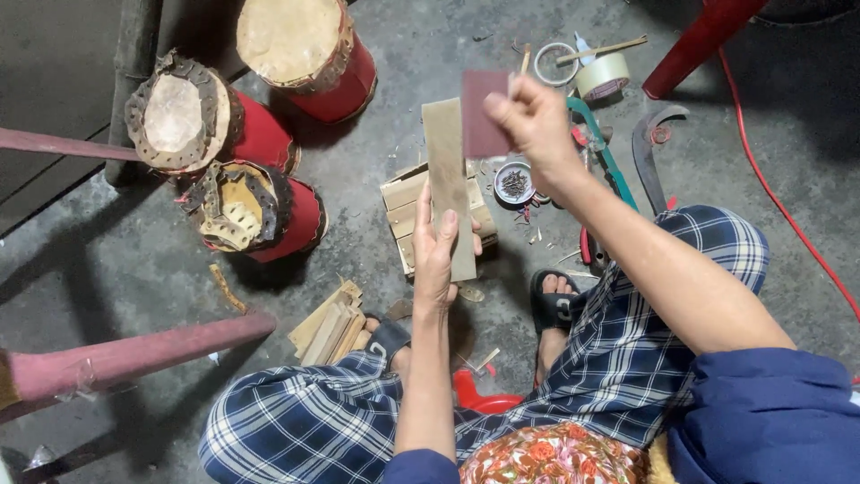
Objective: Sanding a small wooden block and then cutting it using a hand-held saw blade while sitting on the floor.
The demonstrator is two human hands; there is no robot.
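My left hand (436, 255) grips the lower end of a flat wooden slat (447, 170), held upright over the floor. My right hand (536, 121) is raised beside the slat's top and pinches a dark red sheet of sandpaper (481, 112). The sheet hangs just right of the slat; I cannot tell if they touch. Below the slat lies a small wooden crate-like block (400, 211) on the concrete.
Three red drums (260, 134) with raw hide tops stand at the upper left. A pile of wood strips (330, 327) lies by my left foot. A tin of nails (514, 183), tape rolls (602, 75), a saw (605, 148) and a red cable (770, 188) lie to the right.
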